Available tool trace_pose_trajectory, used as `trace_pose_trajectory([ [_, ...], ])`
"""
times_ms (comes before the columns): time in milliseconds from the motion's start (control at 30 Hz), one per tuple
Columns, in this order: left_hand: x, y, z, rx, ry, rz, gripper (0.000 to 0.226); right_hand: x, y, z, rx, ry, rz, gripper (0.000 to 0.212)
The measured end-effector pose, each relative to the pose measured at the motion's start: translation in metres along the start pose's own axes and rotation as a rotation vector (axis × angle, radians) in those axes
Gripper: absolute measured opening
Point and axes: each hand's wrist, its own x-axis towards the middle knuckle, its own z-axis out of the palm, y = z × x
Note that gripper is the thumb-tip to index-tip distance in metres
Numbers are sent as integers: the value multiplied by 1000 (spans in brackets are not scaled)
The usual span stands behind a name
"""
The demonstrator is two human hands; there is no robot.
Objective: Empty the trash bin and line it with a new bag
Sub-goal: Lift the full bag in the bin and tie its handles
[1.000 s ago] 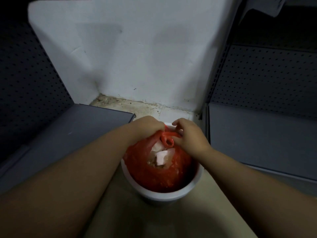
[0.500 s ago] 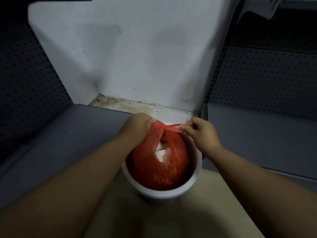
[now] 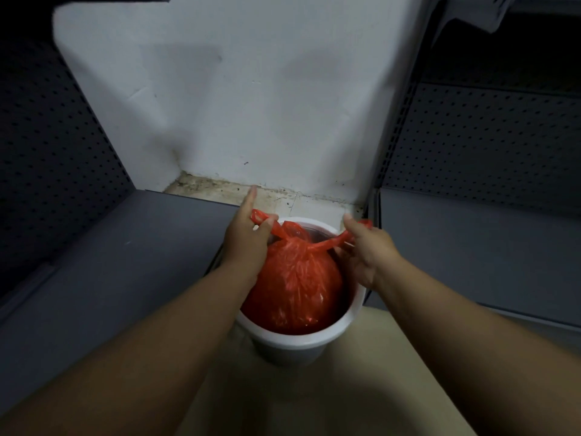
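A round white trash bin (image 3: 292,339) stands on the floor in a corner. Inside it sits a full red plastic bag (image 3: 294,284), its top gathered into a knot. My left hand (image 3: 248,237) grips one red handle strip at the bin's far left rim. My right hand (image 3: 366,250) grips the other strip at the far right rim. The two strips are stretched apart across the knot. The trash inside the bag is hidden by the closed plastic.
Grey metal shelf bases (image 3: 103,265) flank the bin on both sides, with dark perforated back panels (image 3: 490,140) above them. A white wall (image 3: 239,99) rises just behind the bin. Beige floor (image 3: 314,401) lies in front of the bin.
My hands were close together over the open bag mouth, crossing the handles. Now they have moved apart sideways, the strips are taut and the bag top is closed.
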Motion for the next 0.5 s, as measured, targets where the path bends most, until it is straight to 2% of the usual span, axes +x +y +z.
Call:
trace_pose_trajectory([
  [67,-4,0,2,-60,25,-97,72,-5,5,7,78,-13,71,20],
  [167,-8,0,5,20,8,-134,31,-7,15,15,123,31,87,16],
  [233,-10,-3,6,16,-10,-154,22,-4,19,20,128,72,62,11],
  [300,-8,-8,8,-48,-40,-152,33,-3,20,24,164,78,40,16],
  [433,-5,-14,7,-165,-134,-150,47,-6,13,25,488,45,52,40],
  [500,-4,-15,3,-184,-168,-179,47,-5,14,23,401,56,25,45],
])
